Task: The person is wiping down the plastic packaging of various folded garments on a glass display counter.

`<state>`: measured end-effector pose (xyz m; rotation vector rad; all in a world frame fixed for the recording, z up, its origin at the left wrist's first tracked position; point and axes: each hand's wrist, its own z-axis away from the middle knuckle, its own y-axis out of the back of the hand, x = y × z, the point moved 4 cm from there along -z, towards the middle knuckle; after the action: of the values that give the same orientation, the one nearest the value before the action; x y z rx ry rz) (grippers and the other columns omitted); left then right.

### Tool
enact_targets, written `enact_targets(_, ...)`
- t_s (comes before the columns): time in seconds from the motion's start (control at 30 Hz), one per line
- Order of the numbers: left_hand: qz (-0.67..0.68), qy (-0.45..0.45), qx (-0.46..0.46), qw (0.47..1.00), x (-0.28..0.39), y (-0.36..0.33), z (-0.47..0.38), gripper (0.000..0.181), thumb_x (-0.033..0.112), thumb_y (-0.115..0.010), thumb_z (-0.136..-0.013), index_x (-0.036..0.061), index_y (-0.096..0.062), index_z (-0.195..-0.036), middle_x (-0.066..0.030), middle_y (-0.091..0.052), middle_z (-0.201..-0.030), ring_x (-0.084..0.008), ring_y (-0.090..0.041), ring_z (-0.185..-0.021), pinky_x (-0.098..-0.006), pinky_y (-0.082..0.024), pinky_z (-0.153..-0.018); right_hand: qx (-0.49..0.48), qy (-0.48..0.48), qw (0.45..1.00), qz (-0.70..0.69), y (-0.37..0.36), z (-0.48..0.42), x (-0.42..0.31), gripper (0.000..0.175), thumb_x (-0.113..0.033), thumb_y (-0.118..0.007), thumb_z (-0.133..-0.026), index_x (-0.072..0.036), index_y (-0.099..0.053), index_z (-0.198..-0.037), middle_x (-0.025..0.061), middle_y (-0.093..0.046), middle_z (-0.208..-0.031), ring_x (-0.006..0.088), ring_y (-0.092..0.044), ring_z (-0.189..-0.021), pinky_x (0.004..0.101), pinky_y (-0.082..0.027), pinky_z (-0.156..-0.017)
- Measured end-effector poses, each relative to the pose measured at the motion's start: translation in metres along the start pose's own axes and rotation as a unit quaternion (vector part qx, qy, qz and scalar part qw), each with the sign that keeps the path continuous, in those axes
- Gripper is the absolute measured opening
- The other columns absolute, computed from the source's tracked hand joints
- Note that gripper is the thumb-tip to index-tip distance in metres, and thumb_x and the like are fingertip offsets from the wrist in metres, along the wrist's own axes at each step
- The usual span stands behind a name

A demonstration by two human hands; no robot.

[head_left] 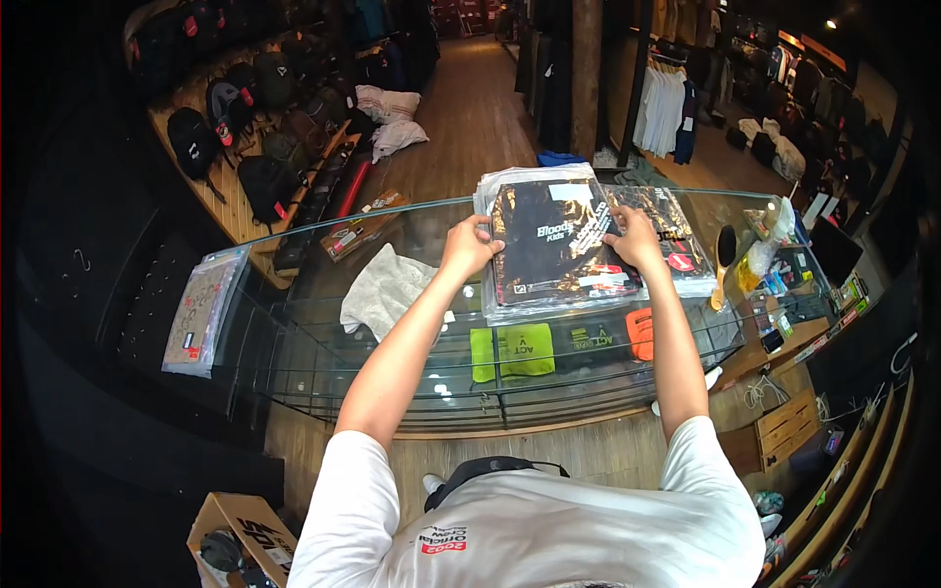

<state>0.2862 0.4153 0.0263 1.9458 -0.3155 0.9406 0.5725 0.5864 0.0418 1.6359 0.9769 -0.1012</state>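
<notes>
A black printed garment folded in a clear plastic bag (526, 253) lies on top of a stack of bagged items on a glass display counter (301, 312). My left hand (470, 248) has its thumb and fingers at the left edge of the bag. At its right edge, my right hand (634, 239) holds the plastic between thumb and fingers. Another bagged dark garment (691, 253) lies partly under the right side of the stack. To the left, a crumpled grey cloth (390, 288) rests on the glass.
A wooden-handled brush (724, 257) lies at the counter's right, near a cluttered side desk (798, 331). Green pouches (526, 351) and an orange pouch (640, 334) show through the glass. More bagged clothing (197, 316) sits at the left end. An open cardboard box (257, 525) stands behind me.
</notes>
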Motion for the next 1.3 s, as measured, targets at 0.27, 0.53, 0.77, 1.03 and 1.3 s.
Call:
enact_targets(0.27,0.072,-0.031,0.051,0.996,-0.033,0.075,0.035,0.035,0.014,-0.077,-0.082,0.0060,-0.071,-0.116,-0.0065,-0.073,-0.085,-0.0136,-0.066,-0.067,-0.0309,-0.055,-0.068,0.041,0.229,0.969,-0.087,-0.013,0.055,-0.147,0.049,-0.014,-0.081,-0.077,-0.008,-0.065,-0.122,0.0186,-0.056,-0.127,0.0376,-0.053,-0.122,0.0438,-0.044,-0.106)
enact_targets(0.53,0.063,-0.024,0.232,0.970,-0.148,0.254,0.100,0.024,0.007,-0.071,-0.088,0.0039,-0.073,-0.111,-0.0023,-0.072,-0.085,-0.0074,-0.063,-0.074,-0.0245,-0.052,-0.071,-0.243,0.359,0.899,-0.068,-0.132,0.134,-0.290,0.068,-0.050,-0.073,-0.086,-0.002,-0.059,-0.133,0.0190,-0.052,-0.138,0.0361,-0.049,-0.130,0.0434,-0.042,-0.109)
enact_targets(0.77,-0.341,0.141,0.290,0.883,-0.231,0.413,0.208,0.042,0.035,-0.078,-0.082,0.0074,-0.072,-0.112,-0.0139,-0.065,-0.119,-0.0332,-0.055,-0.118,-0.0469,-0.042,-0.103,-0.195,0.298,0.923,0.144,-0.172,0.161,-0.337,0.100,-0.069,-0.073,-0.074,-0.012,-0.042,-0.151,0.0279,-0.056,-0.128,0.0433,-0.054,-0.120,0.0533,-0.044,-0.102)
enact_targets(1.03,-0.309,0.203,0.267,0.890,-0.329,0.499,0.268,0.057,0.050,-0.070,-0.085,0.0051,-0.070,-0.120,-0.0181,-0.063,-0.123,-0.0358,-0.054,-0.123,-0.0467,-0.041,-0.107,-0.072,0.297,0.918,0.252,-0.214,0.135,-0.342,0.057,-0.014,-0.074,-0.073,-0.003,-0.060,-0.127,0.0212,-0.066,-0.108,0.0407,-0.067,-0.094,0.0477,-0.057,-0.081)
enact_targets(1.3,-0.286,0.189,0.249,0.906,-0.344,0.520,0.237,0.018,0.025,-0.078,-0.077,0.0101,-0.081,-0.087,-0.0188,-0.074,-0.091,-0.0354,-0.071,-0.093,-0.0456,-0.056,-0.085,-0.086,-0.025,0.942,-0.322,-0.182,0.076,-0.302,0.048,-0.038,-0.056,-0.094,0.007,-0.068,-0.106,0.0111,-0.070,-0.098,0.0202,-0.064,-0.088,0.0351,-0.050,-0.081)
